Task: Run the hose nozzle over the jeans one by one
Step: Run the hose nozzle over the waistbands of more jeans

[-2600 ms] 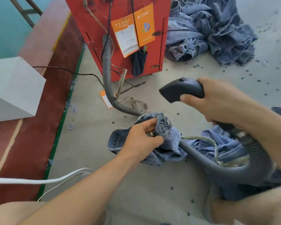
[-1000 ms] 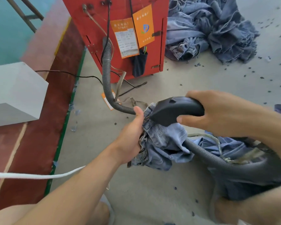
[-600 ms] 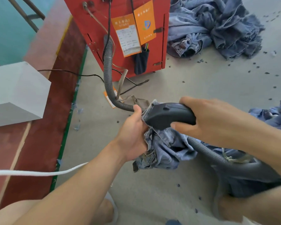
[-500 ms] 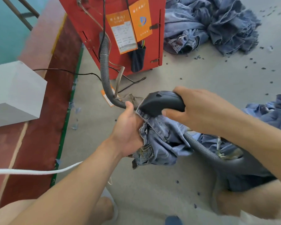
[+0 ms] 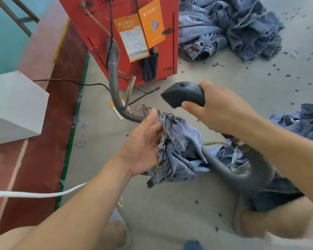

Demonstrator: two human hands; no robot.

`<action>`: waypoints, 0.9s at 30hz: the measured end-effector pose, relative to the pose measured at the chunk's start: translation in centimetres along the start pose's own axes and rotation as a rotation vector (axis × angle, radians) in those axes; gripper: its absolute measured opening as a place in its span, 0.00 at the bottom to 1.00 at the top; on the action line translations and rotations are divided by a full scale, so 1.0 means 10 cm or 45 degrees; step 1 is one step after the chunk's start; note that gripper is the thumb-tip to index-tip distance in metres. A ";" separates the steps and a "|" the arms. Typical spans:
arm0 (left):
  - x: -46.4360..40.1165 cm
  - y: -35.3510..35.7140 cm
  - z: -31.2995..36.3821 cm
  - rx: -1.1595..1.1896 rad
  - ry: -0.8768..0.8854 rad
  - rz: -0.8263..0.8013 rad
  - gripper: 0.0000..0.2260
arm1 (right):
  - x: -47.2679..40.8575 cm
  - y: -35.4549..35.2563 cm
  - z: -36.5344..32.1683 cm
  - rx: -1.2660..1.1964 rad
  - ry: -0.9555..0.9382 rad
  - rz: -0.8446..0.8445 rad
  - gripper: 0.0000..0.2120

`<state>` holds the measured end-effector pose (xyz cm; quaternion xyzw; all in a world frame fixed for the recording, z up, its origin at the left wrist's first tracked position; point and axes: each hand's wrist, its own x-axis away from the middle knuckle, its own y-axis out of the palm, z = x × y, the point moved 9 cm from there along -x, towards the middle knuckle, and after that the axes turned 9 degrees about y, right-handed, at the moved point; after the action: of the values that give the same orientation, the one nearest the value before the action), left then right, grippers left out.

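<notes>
A crumpled pair of blue jeans (image 5: 179,141) hangs in the middle of the view, held up off the floor by my left hand (image 5: 143,147); its palm faces me, the thumb points up and the fingers are buried in the fabric. My right hand (image 5: 222,112) grips the black hose nozzle (image 5: 182,94), whose mouth points left, a little above the jeans and apart from them. The grey ribbed hose (image 5: 257,165) loops from the nozzle down past my right forearm and under the jeans.
A red machine (image 5: 98,24) with orange labels stands ahead, the hose running up its front. A pile of jeans (image 5: 229,27) lies behind it on the right, more jeans (image 5: 307,121) at the right edge. White box (image 5: 13,105) and white cord (image 5: 34,194) at left.
The nozzle was pressed onto the jeans beside my left thumb; my right hand has now lifted it up and to the right, off the fabric. My left hand has loosened and turned palm-up.
</notes>
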<state>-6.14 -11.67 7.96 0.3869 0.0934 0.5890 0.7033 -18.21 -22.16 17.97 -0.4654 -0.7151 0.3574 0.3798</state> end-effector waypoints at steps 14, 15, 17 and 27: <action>0.24 -0.60 0.30 -0.696 -0.234 0.399 0.12 | 0.14 -0.25 0.23 -0.118 0.009 -0.056 0.14; 0.23 -0.60 0.29 -0.511 -0.201 0.426 0.11 | 0.15 -0.25 0.23 -0.107 -0.001 -0.060 0.14; 0.18 -0.57 0.24 -0.199 -0.126 0.429 0.11 | 0.17 -0.26 0.22 -0.091 -0.019 -0.053 0.14; 0.10 -0.62 0.20 -0.528 0.089 0.433 0.24 | 0.21 -0.31 0.21 -0.121 -0.040 -0.071 0.15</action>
<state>0.00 -11.67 5.60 0.2242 -0.0714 0.7181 0.6550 -21.81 -21.50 20.15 -0.4570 -0.7499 0.3195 0.3559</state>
